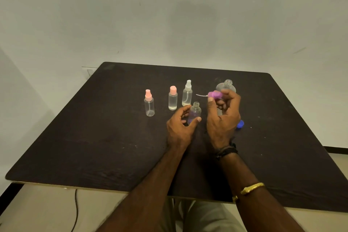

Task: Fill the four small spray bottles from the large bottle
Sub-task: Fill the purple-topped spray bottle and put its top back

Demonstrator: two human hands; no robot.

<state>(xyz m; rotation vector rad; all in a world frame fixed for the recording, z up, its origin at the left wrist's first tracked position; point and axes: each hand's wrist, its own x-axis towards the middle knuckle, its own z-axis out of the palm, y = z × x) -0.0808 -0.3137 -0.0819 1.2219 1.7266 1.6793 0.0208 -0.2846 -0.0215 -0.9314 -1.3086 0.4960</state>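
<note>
A small clear spray bottle [194,112] stands uncapped on the dark table [94,137]. My left hand [179,126] holds it between thumb and curled fingers. Just right of it, my right hand [224,117] pinches the purple spray head [213,95], whose thin dip tube points left. Behind that hand stands the large clear bottle [228,85] with its neck open, its lower part hidden. Its blue cap [240,124] lies on the table at the right. To the left stand three small bottles: a pink-sprayer bottle [149,104], a pink-capped bottle [172,100] and a white-sprayer bottle [187,94].
A pale wall rises behind the table's far edge. A dark cable [76,211] hangs down to the floor under the near left edge. My lap shows below the near edge.
</note>
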